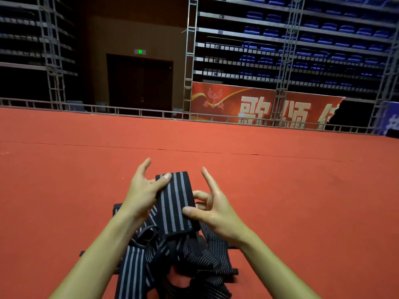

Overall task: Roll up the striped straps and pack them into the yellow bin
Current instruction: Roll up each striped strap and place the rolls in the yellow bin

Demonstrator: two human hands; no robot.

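Both hands up over the red carpet (280, 190), left hand (143, 194) and right hand (216, 209) each pinching the striped strap (176, 203) above the tangled strap pile (183, 262).

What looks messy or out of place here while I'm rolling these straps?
The loose striped straps lie in a tangled heap on the red carpet, crossing and looping over each other below the strap that the left hand and right hand hold. The yellow bin is not in view. The red banner has a torn right edge.
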